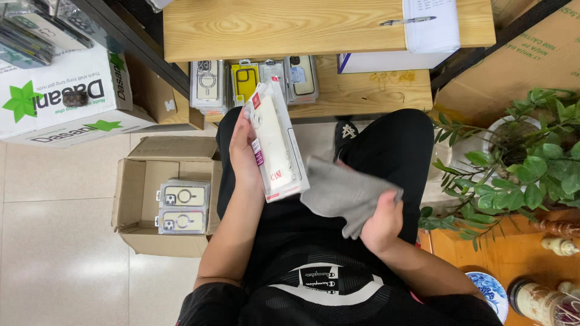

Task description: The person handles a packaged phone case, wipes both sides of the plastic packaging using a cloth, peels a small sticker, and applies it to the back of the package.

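Seen from the head camera, a packaged phone case [275, 145] is held upright in the closed left hand [243, 151] above the lap, while a grey cloth [345, 193] is gripped by the right hand [382, 226], touching the package's lower edge. More cases [254, 81] are lined along the wooden shelf's [362, 93] front edge.

low wooden bench [362, 93] carries a row of packaged phone cases [251, 81] along its near edge, left half; tiled floor [54, 241] bears an open cardboard box [130, 193].
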